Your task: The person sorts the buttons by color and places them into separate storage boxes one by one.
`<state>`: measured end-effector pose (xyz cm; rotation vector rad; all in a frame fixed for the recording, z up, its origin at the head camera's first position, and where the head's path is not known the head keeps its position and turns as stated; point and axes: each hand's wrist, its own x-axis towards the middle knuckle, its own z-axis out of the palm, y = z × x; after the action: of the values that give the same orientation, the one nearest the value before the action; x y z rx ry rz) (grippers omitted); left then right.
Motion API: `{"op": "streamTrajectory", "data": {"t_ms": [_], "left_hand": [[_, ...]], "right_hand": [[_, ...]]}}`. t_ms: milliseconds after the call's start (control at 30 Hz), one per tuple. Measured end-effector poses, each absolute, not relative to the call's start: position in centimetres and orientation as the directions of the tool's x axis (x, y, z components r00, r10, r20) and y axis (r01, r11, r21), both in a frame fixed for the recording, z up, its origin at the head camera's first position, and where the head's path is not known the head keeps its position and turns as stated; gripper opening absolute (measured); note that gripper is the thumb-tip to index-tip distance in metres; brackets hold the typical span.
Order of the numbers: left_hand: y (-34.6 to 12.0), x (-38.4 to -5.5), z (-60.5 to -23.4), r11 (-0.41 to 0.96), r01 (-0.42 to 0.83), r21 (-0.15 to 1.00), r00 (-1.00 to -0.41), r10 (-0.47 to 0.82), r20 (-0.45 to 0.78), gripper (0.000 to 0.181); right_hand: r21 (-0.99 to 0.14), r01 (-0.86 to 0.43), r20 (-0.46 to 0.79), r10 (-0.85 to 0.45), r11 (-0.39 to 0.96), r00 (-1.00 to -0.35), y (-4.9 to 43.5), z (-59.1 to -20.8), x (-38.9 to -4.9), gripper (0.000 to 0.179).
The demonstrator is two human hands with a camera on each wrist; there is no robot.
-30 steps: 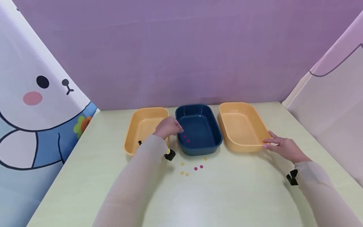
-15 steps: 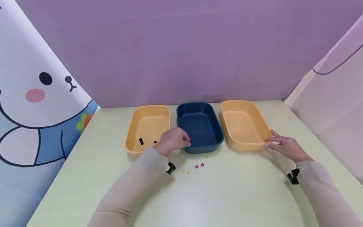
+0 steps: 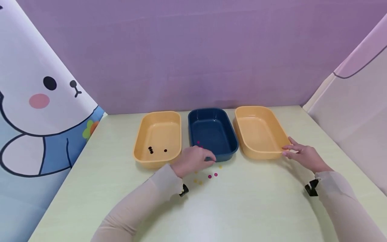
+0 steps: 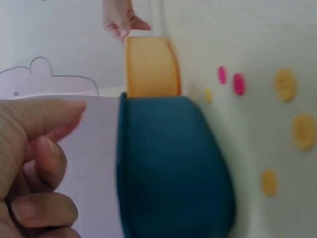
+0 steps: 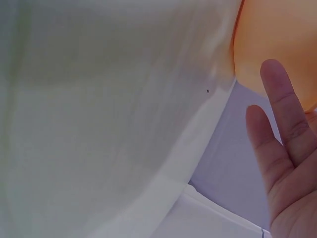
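My left hand (image 3: 193, 161) is over the near-left rim of the dark blue tray (image 3: 229, 155). In the left wrist view its index finger (image 4: 54, 114) reaches forward, the others curl loosely, and nothing shows between them. Just below it on the table lie small button-like discs: pink ones (image 3: 210, 176) and yellow ones (image 3: 201, 183). Pink discs (image 3: 198, 142) also lie inside the blue tray, partly behind the hand. My right hand (image 3: 306, 158) rests its fingertips on the near-right corner of the right yellow tray (image 3: 261, 155), fingers mostly extended.
Left of the blue tray stands another yellow tray (image 3: 157, 164) with several black discs (image 3: 151, 150) in it. The three trays stand in a row before a purple backdrop (image 3: 193, 60). Printed cloth (image 3: 60, 101) hangs along the left side.
My left hand has moved from over the blue tray's left side toward me and right, down to its near rim; its fingers have parted. The right hand stays at its tray.
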<state>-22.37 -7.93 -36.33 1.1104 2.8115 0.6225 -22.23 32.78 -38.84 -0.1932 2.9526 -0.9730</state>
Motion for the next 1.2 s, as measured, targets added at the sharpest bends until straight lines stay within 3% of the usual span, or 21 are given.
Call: {"op": "streamTrajectory", "data": {"t_ms": [167, 333, 533, 967, 1200], "left_hand": [[-7.9, -22.0, -37.1, 0.646, 0.651, 0.399, -0.716, 0.697, 0.039, 0.016], [-7.8, -21.9, -37.5, 0.692, 0.607, 0.391, -0.733, 0.678, -0.061, 0.016], [-7.9, -21.9, -38.5, 0.747, 0.588, 0.311, -0.742, 0.651, -0.160, 0.014], [-8.2, -22.1, -39.4, 0.806, 0.513, 0.295, -0.791, 0.578, -0.203, 0.008], [-7.4, -22.3, -40.3, 0.813, 0.519, 0.265, -0.788, 0.575, -0.220, 0.010]], "right_hand": [[-0.629, -0.083, 0.000, -0.107, 0.773, -0.994, 32.8, -39.1, -22.1, 0.050], [-0.631, -0.089, 0.006, -0.109, 0.771, -0.994, 32.7, -39.2, -21.9, 0.051], [-0.585, -0.115, 0.014, -0.132, 0.803, -0.991, 32.4, -39.0, -22.2, 0.052], [-0.573, -0.099, -0.148, -0.221, 0.814, -0.964, 31.4, -37.3, -24.1, 0.056], [-0.610, -0.102, -0.139, -0.233, 0.786, -0.963, 31.8, -37.6, -23.8, 0.057]]}}
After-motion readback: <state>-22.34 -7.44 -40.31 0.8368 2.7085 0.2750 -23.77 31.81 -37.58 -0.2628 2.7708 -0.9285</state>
